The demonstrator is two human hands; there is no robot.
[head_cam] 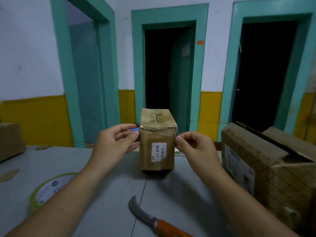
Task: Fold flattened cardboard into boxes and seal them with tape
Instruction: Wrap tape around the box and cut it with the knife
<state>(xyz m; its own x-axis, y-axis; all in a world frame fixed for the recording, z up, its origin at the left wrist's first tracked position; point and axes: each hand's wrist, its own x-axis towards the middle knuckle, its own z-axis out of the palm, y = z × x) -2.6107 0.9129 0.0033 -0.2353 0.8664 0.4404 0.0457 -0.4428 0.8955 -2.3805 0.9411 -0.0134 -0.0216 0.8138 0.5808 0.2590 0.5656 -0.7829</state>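
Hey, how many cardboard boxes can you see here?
3: a small taped box at centre, a large open box at the right, and a third box cut off at the left edge. More may hide behind the large one.

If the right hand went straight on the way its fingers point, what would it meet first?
Probably the small cardboard box: the right hand points left at its right side, pinching what looks like clear tape.

The box [157, 149] is sitting on the table [171, 194] between your left hand [118, 142] and right hand [193, 147]. The roll [46, 189] is lying left of the left hand, the knife [153, 221] nearer you, a carton [273, 168] right of the right hand.
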